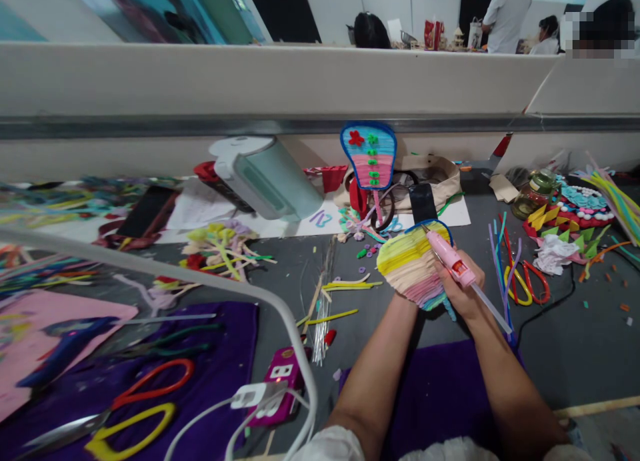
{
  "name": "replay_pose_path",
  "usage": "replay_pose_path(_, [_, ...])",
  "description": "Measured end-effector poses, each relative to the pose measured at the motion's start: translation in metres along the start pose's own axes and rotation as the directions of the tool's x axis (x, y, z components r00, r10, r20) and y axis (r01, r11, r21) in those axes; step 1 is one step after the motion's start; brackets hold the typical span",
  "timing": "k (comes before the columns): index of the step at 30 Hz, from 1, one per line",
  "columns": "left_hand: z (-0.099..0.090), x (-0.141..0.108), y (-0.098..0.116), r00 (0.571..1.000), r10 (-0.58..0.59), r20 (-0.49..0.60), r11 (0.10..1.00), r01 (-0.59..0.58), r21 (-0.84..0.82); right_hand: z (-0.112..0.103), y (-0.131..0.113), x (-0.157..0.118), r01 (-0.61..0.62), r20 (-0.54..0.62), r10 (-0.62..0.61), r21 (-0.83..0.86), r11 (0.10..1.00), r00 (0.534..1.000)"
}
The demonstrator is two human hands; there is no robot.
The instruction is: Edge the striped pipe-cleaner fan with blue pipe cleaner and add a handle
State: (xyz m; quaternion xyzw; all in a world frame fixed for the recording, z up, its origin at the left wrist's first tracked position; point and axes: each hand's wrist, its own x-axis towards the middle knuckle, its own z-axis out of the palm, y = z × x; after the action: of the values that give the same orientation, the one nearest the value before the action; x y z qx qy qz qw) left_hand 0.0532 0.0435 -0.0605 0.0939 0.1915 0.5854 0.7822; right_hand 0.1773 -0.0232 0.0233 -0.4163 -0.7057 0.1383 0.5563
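Observation:
A fan-shaped piece (407,264) of pipe cleaners, striped yellow, cream, pink and blue, is tilted above the table. My left hand (407,302) holds it from beneath; that hand's fingers are hidden behind it. In my right hand (463,291) is a pink hot glue gun (453,258), its nozzle at the upper edge of the piece, where a dark blue pipe cleaner (447,226) runs along the rim. A clear glue stick (493,309) sticks out of the gun's back end. Behind, a finished-looking fan (371,156) with blue and pink stripes, a red flower and green bits stands upright.
Red-and-yellow scissors (533,284) and loose pipe cleaners lie right. To the left are a purple power strip (280,384), a white cable (295,328), large scissors (135,408) and a blue glue gun (67,348). A pale green box-like container (275,178) leans behind; people sit beyond the partition.

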Motion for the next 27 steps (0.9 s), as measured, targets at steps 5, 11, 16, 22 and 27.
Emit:
replay_pose_path(5, [0.002, 0.002, -0.002, 0.995, 0.019, -0.101, 1.000, -0.016, 0.025, 0.000, 0.000, 0.000, 0.014, 0.004, -0.014, 0.003, 1.000, 1.000])
replay_pose_path(11, [0.002, 0.000, -0.001, 0.995, 0.020, -0.094, 0.999, -0.016, 0.043, 0.000, 0.000, 0.000, -0.016, 0.005, 0.016, 0.011, 1.000, 1.000])
replay_pose_path(16, [-0.002, 0.000, 0.000, 0.994, -0.006, -0.111, 0.999, 0.012, 0.052, 0.000, 0.000, 0.000, -0.025, -0.008, 0.026, 0.004, 1.000, 1.000])
replay_pose_path(22, [0.006, 0.000, 0.001, 0.992, -0.030, -0.121, 1.000, 0.031, 0.003, 0.001, 0.003, 0.001, -0.001, -0.021, 0.001, -0.005, 1.000, 1.000])
replay_pose_path(27, [0.013, -0.007, 0.002, 0.994, -0.057, -0.092, 0.998, 0.055, -0.029, 0.000, 0.002, 0.001, -0.004, -0.033, 0.003, -0.026, 1.000, 0.999])
